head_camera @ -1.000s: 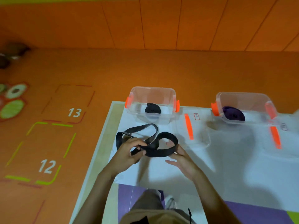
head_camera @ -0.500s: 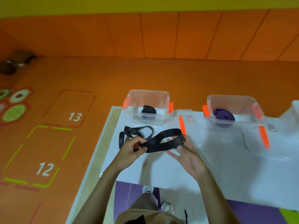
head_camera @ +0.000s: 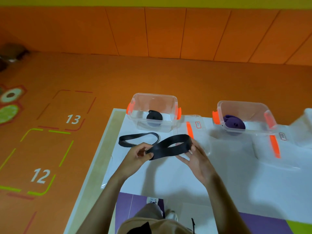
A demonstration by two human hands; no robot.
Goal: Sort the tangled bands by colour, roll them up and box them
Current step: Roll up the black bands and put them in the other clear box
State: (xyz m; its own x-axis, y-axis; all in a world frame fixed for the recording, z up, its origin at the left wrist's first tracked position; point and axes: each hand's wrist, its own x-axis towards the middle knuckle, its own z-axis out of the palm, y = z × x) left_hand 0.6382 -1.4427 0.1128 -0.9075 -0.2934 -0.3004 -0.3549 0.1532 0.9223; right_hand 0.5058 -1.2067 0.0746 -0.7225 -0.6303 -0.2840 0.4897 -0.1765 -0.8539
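Note:
A long black band twists into a figure-eight above the white table. My left hand pinches it at the crossing. My right hand has its fingers spread against the right loop. The band's left loop lies on the table. A clear box with orange clips holds a rolled black band. A second clear box to the right holds a rolled purple band.
Two clear lids with orange strips, one lid between the boxes and another lid at the right, lie on the table. The table's left edge borders an orange floor with numbered squares. My legs and shoes show below.
Both hands have stretched the right loop wider and flatter. The left loop has opened out on the table. The head camera has tilted, so the boxes sit slightly lower in view.

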